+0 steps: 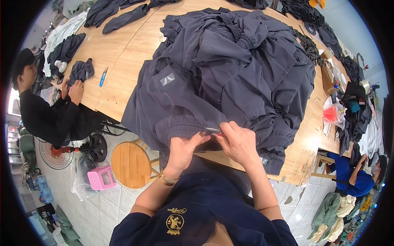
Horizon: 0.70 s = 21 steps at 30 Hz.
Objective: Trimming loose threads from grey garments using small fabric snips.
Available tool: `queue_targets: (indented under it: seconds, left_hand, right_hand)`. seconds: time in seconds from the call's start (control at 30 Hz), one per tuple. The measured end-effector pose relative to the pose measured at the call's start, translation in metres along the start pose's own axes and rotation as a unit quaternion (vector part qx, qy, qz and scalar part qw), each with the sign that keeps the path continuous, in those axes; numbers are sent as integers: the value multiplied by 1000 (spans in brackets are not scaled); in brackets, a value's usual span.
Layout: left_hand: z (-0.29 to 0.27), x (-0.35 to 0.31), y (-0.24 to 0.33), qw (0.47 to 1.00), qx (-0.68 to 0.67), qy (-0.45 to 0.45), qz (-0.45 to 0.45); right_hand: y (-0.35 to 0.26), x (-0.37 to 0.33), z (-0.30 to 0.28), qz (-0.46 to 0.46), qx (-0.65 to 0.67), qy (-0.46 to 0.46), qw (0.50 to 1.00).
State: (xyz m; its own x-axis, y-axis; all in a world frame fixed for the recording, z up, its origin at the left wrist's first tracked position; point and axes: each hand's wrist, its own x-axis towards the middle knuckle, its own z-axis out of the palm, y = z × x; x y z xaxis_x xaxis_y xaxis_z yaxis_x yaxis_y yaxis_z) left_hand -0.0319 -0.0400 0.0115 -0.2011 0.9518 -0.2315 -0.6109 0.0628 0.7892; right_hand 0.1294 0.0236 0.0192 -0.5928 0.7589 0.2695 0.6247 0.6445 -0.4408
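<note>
A large heap of dark grey garments [246, 69] with gathered elastic waistbands covers the middle of the wooden table. At its near edge, my left hand [184, 151] pinches the elastic waistband [180, 128] of one garment between thumb and fingers. Close beside it, my right hand [238, 141] is closed around small thread snips [212, 129], whose slim silver blades point left toward the waistband. Most of the snips' handle is hidden in the fingers. A small light grey patch [167, 79] shows on the garment above my left hand.
Blue-handled snips [103, 76] lie on the table [123, 53] at left, near a co-worker [45, 98] handling dark cloth. A round stool [131, 165] and pink plastic stool [101, 178] stand on the floor. Another person [357, 176] sits at right, below a bagged red drink [333, 113].
</note>
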Motion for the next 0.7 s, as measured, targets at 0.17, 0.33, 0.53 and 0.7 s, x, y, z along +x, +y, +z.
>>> queue_targets:
  seconds: [0.17,0.33,0.53,0.7]
  left_hand:
    - [-5,0,-2,1000,21,-22,3]
    - [-4,-1,-2,1000,24,-17,0]
    - [-6,-1,-4,999,45,-29,9]
    - [-3,-1,-4,997,74,-23,13]
  right_hand:
    - [-1,2,2,-5,4,5,1000]
    - [1,4,5,-28,-16,28,999]
    - [-2,6,1,-18,-8,13,1000]
    - [0,7,1,-24,-1,13,1000]
